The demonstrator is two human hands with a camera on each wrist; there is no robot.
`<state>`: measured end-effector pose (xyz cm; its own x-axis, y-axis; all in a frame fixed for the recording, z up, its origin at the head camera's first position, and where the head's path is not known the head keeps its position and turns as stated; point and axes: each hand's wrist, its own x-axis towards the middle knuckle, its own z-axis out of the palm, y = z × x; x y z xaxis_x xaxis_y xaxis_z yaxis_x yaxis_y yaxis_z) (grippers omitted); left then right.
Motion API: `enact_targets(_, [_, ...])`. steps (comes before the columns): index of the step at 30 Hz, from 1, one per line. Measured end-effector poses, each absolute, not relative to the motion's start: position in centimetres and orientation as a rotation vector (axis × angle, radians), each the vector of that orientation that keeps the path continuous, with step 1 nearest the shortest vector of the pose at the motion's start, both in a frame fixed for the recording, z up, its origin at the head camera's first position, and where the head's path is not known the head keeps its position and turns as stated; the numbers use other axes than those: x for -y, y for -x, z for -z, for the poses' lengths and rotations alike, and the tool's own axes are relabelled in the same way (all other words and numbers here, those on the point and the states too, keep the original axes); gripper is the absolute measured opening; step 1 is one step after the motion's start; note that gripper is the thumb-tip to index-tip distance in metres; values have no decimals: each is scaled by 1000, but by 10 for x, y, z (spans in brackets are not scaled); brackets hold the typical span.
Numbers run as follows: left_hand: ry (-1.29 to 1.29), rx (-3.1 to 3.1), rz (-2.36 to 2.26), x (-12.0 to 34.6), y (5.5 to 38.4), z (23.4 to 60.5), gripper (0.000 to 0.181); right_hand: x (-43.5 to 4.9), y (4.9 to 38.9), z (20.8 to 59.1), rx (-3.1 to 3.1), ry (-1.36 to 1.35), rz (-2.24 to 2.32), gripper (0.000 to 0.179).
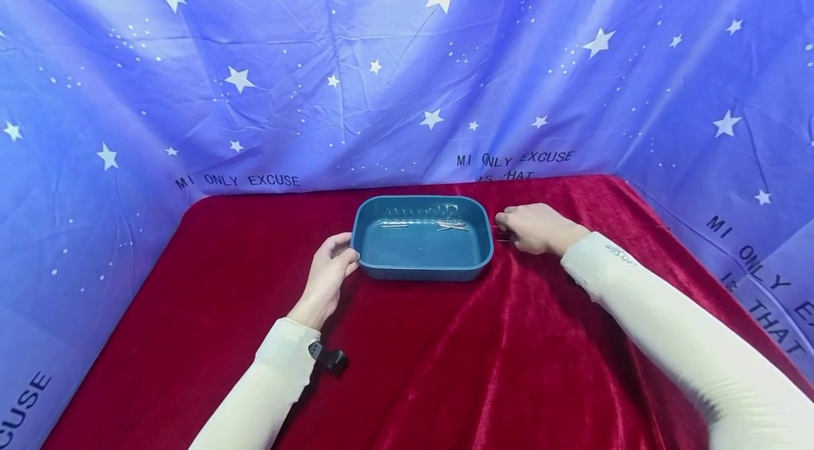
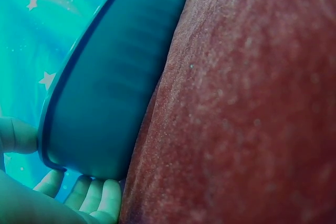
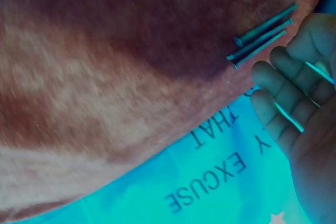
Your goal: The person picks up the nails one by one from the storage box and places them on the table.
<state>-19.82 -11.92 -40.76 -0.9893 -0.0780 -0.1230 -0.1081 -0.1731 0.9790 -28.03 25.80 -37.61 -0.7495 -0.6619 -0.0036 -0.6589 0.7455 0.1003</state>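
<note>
A dark blue plastic box [image 1: 420, 272] rests on the red cloth, with several thin metal nails [image 1: 453, 227] lying in two groups on its floor. At the box's left end is my left hand [image 1: 327, 270]; the thumb meets the rim and the curved fingers [image 2: 109, 200] lie against the outer wall, holding that end. Just beyond the right end, my right hand [image 1: 537, 227] is low over the cloth with bent fingers. Three nails [image 3: 261, 38] lie on the cloth beside its fingertips. Bright slivers show between those fingers; whether they are nails or gaps, I cannot tell.
Red velvety cloth [image 1: 407, 365] covers the table, with folds in front of the box. A blue star-printed curtain [image 1: 343, 47] surrounds the back and sides. A black wrist camera [image 1: 329, 358] hangs at the left cuff.
</note>
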Motion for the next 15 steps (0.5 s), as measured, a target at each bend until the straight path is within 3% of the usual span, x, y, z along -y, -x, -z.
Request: enact_targets(15, [236,-2013,-2384,118,199,409,46,-233,294,342,2855,-1084,204,15])
